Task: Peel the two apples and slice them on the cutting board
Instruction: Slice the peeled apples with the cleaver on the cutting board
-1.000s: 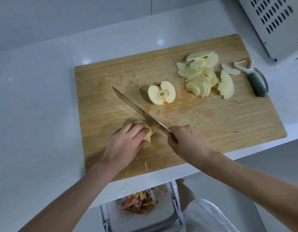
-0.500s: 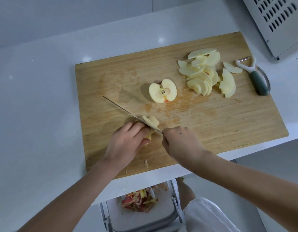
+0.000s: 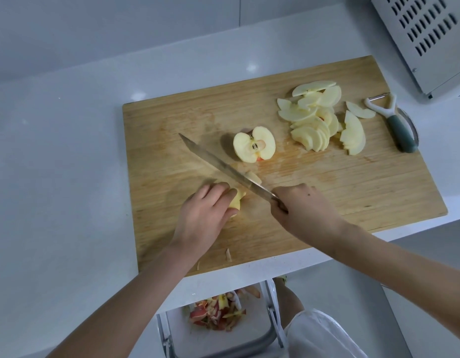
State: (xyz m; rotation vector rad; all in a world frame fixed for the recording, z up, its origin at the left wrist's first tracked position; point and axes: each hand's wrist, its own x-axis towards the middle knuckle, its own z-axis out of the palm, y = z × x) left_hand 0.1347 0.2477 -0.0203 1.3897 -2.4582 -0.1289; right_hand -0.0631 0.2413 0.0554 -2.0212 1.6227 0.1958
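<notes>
Pale yellow peeled flesh shows on the apple piece (image 3: 238,198) that we hold down on the wooden cutting board (image 3: 353,192), toward its front edge. Our left grip (image 3: 200,218) is curled over the piece, and only its right end shows past the fingertips. Our right grip (image 3: 301,208) is closed round the handle of the knife (image 3: 223,171). Its blade slants up and left just beside the held piece, with a blurred bit of cut apple (image 3: 254,177) at its far side. An apple half (image 3: 254,148) rests mid-board with its cut face up, core and seeds showing. Fanned slices (image 3: 316,120) crowd the far right corner beside a peeler (image 3: 396,125). The white surface (image 3: 55,151) carries the board.
</notes>
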